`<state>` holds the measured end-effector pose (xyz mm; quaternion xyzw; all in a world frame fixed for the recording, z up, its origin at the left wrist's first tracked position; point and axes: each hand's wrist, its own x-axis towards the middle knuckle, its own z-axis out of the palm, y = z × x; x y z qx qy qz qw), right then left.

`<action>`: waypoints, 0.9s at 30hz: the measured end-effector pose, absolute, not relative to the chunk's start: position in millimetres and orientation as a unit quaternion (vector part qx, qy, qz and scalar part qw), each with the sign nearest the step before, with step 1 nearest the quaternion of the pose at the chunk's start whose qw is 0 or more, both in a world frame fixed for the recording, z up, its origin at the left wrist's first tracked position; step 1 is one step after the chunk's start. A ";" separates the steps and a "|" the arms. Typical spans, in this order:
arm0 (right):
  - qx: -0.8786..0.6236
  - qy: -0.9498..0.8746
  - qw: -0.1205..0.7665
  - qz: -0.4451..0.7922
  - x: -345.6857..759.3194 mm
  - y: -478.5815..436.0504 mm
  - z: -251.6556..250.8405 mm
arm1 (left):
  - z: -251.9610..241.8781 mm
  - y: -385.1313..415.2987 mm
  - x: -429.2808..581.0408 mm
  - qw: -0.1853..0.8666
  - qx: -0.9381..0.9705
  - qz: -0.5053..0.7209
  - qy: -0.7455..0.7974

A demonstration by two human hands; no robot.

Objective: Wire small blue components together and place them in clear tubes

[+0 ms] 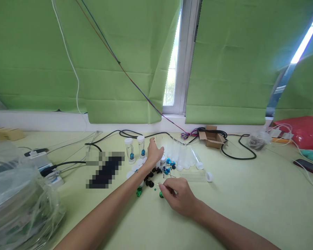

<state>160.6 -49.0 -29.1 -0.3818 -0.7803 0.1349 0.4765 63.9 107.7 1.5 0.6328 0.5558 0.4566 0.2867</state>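
My left hand (154, 153) reaches to the back of the cluster, its thumb and fingers around a clear plastic tube (159, 140) that is hard to make out. In a pinch, my right hand (181, 195) holds a thin metal rod (157, 184) above the table. Just below its fingertips lies a green metallic piece (161, 195). Black round parts (151, 184), blue metallic parts (167, 171) and another green piece (138, 191) are scattered between the hands. Two capped tubes with blue pieces inside, one a clear tube (130, 151), stand upright left of my left hand.
Several clear tubes (182, 158) lie right of the parts, one with a white cap (209, 177). Behind are black cables (156, 133) and an open cardboard box (211, 138). A plastic-wrapped bundle (18, 201) fills the left; a phone (309, 167) lies far right.
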 end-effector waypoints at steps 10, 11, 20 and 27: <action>-0.357 -0.780 0.502 0.112 158.8 -46.5 -33.3 | -8.8 115.1 64.2 0.222 0.669 0.450 0.549; -0.359 -0.780 0.499 0.113 159.1 -46.4 -33.5 | -8.0 113.5 63.3 0.215 0.673 0.456 0.541; -0.368 -0.776 0.496 0.126 159.9 -46.1 -33.9 | 6.9 70.8 50.7 0.179 0.676 0.516 0.494; -0.391 -0.768 0.485 0.149 160.5 -44.5 -33.6 | 3.5 16.0 14.3 0.050 0.742 0.546 0.385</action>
